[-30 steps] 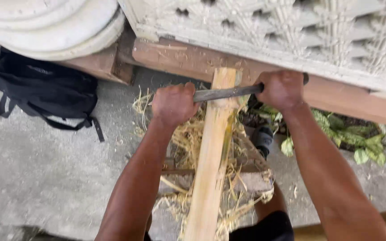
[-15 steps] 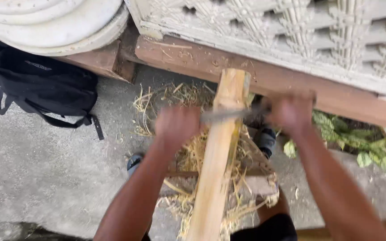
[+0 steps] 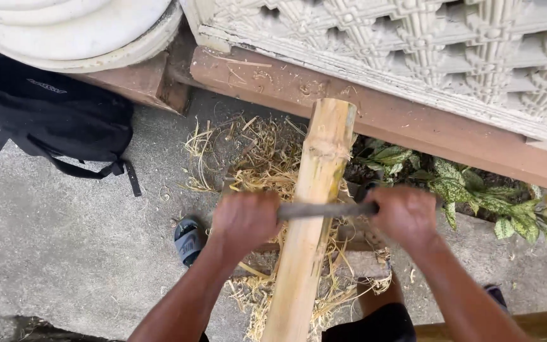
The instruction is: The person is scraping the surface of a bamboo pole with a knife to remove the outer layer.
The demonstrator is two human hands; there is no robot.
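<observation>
Both hands are closed on the 2 ends of a dark metal blade [image 3: 327, 209] laid crosswise over a pale bamboo pole [image 3: 314, 215]: the left hand [image 3: 243, 220] grips the end left of the pole, the right hand [image 3: 405, 215] the end right of it. The pole runs from the person's lap up and away, its far end resting near a reddish wooden beam [image 3: 387, 117] under a carved white lattice panel [image 3: 413, 38].

The step in hand looks like scraping or shaving the pole's skin, with the blade seated about midway along its length. The next stroke would call for even pressure from both fists and a blade kept square to the pole (a tilt could dig in or slip off the round side).

Straw-coloured shavings [image 3: 254, 164] lie on the concrete floor [image 3: 64, 253] around the pole. A dark sandal [image 3: 188, 240] sits left of it, a black backpack [image 3: 45, 117] further left, spotted green leaves [image 3: 476, 196] to the right. No packages, labels or signs show clearly.
</observation>
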